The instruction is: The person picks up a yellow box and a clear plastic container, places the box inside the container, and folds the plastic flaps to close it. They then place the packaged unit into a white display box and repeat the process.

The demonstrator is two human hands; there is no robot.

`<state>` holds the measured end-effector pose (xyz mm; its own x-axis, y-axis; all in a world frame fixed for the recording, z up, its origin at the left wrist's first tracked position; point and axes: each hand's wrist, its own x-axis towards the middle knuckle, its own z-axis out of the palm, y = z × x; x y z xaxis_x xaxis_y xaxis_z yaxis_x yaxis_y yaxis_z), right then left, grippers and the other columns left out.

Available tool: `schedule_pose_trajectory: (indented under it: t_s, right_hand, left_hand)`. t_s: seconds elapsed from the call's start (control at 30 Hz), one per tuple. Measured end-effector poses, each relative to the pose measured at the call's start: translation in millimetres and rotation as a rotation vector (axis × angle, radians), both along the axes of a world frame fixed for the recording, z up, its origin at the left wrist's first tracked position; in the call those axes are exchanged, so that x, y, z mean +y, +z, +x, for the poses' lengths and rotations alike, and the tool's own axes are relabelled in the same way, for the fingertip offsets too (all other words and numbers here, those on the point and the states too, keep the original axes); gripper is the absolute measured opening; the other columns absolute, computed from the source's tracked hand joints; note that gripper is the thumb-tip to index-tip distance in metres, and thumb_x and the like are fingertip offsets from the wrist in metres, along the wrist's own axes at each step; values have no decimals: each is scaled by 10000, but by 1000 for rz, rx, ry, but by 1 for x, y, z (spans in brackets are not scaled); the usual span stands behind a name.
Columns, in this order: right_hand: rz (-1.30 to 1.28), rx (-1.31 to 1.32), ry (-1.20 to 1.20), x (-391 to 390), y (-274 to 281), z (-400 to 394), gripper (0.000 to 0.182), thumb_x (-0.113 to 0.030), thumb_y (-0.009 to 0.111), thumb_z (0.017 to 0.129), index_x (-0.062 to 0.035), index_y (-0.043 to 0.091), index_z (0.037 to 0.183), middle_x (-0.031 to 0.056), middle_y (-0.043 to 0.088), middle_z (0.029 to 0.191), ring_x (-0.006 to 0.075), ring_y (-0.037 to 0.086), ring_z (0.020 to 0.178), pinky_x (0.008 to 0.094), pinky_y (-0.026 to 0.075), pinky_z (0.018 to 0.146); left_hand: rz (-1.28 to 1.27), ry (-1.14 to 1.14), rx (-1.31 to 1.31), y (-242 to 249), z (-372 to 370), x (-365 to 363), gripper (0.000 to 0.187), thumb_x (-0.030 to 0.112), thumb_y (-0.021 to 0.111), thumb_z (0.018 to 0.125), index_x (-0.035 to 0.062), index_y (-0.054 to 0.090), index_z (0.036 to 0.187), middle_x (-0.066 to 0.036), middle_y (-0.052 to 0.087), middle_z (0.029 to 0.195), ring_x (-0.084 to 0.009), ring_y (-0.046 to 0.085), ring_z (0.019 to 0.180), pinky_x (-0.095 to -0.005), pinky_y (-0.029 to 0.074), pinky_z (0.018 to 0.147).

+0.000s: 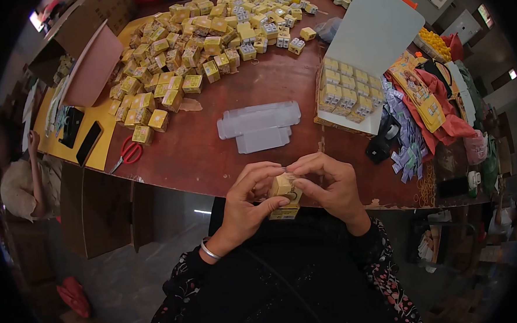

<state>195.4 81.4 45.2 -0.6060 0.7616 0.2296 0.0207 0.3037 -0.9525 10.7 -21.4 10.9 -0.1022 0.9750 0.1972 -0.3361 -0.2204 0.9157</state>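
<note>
Close to the table's front edge, both hands meet around a small yellow box [284, 185]. My left hand [250, 196] grips it from the left, thumb low and fingers curled over the top. On the other side my right hand [332, 188] pinches at its top edge, fingertips nearly touching those of the left. Part of the box is hidden behind the fingers. Just below it, a second yellow printed surface [284, 212] shows against the dark clothing. Beyond the hands, an unfolded clear plastic box [259, 127] lies flat on the table.
A large heap of small yellow boxes [171, 61] covers the back left. Red scissors [130, 152] and a phone [89, 142] lie left. At right stand an open display carton [348, 92] with small boxes in rows, purple sachets [407, 148] and a black tape dispenser [381, 142]. A person [28, 179] sits far left.
</note>
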Motion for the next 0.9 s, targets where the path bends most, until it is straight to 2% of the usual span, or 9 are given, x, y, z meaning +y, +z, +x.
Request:
schedule_pose_trajectory:
  t_s: [0.1, 0.4, 0.5, 0.7, 0.8, 0.9]
  right_hand:
    - [98, -47, 23, 3, 2, 1, 107, -27, 785, 867, -4, 749, 965, 105, 772, 1023, 200, 726, 987, 319, 572, 869]
    - [-14, -7, 64, 6, 2, 3, 65, -23, 769, 875, 2, 749, 931, 115, 768, 1003, 207, 725, 952, 319, 574, 833]
    - [128, -46, 67, 7, 4, 3, 66, -19, 768, 872, 6, 744, 928, 116, 764, 995, 200, 726, 948, 315, 576, 817]
    - [111, -80, 36, 2, 9, 3, 65, -12, 768, 866, 5, 740, 922, 105, 759, 990, 212, 729, 947, 321, 582, 798]
    - [334, -100, 73, 8, 5, 4, 93, -18, 778, 859, 1, 747, 944, 91, 760, 1001, 231, 728, 960, 334, 584, 805]
    - [339, -86, 134, 9, 6, 5, 142, -23, 797, 842, -10, 759, 978, 93, 754, 1049, 252, 714, 1041, 353, 582, 870]
  left_hand:
    - [1, -12, -9, -1, 0, 0, 472, -71, 739, 897, -5, 595, 1342, -97, 472, 1400, -219, 636, 1220, -334, 580, 1026]
    - [-17, -40, -14, -3, 0, 1, 475, -61, 737, 904, 2, 597, 1353, -90, 471, 1390, -207, 639, 1207, -322, 582, 1009]
    - [-27, -42, -9, -3, 0, 1, 468, -49, 740, 908, 4, 599, 1351, -87, 475, 1388, -205, 645, 1198, -321, 584, 1005]
    - [-43, -51, -14, -1, 0, 1, 445, -28, 739, 918, 3, 603, 1340, -87, 484, 1383, -213, 652, 1200, -323, 588, 1005]
    - [-32, -37, -16, -4, 1, 1, 416, -26, 734, 924, 2, 615, 1321, -95, 485, 1385, -215, 649, 1208, -325, 585, 1013]
    - [-12, -14, -38, -7, 3, 2, 368, -37, 727, 927, -3, 633, 1282, -103, 483, 1387, -216, 644, 1212, -328, 577, 1025]
